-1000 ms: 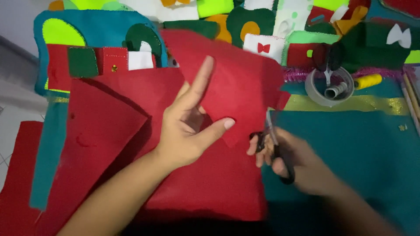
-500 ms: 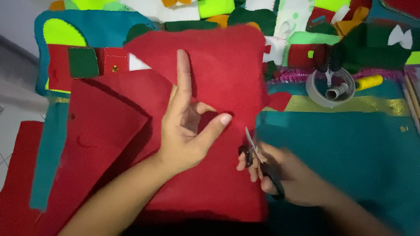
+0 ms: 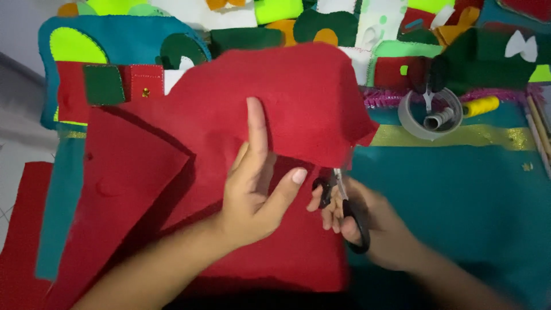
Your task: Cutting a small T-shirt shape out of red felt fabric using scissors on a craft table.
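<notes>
Cutting red felt: our left hand pinched its lifted edge; our right hand gripped scissors at 3 o'clock.

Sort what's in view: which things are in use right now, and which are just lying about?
In use: left hand lifting the red felt sheet; right hand holding black scissors.

Lying about: tape roll, yellow thread spool, teal felt, green felt square.
</notes>
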